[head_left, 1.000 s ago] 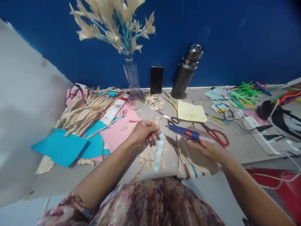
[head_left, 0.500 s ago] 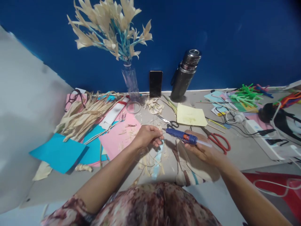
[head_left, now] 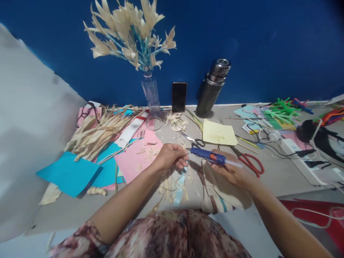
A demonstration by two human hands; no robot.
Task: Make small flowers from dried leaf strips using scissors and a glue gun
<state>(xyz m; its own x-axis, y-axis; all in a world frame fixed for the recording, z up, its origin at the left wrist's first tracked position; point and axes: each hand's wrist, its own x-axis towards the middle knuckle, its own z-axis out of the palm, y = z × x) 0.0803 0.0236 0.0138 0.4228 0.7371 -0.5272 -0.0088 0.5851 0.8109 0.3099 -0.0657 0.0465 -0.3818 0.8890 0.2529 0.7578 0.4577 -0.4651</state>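
In my right hand (head_left: pixel 231 170) is a blue hot glue gun (head_left: pixel 208 156), with a clear glue stick poking out of its back end. Its nozzle points left and almost meets the fingertips of my left hand (head_left: pixel 173 156). Those fingers are pinched together on something small and pale that I cannot make out. Below them lie a light blue ribbon (head_left: pixel 179 191) and scattered husk scraps (head_left: pixel 165 186). Small black-handled scissors (head_left: pixel 193 139) rest just beyond the nozzle. Red-handled scissors (head_left: pixel 251 163) lie right of my right hand.
Dried husks (head_left: pixel 99 132), blue paper (head_left: pixel 68 173) and pink paper (head_left: pixel 134 157) cover the left side. Along the wall stand a clear vase (head_left: pixel 151 93) of husk flowers, a phone (head_left: pixel 179 96) and a dark flask (head_left: pixel 212 89). Cables run to a white power strip (head_left: pixel 298 161) at right.
The glue gun's nozzle has come closer to my left fingertips and stays there. My left hand keeps its pinch. The whole view has shifted slightly.
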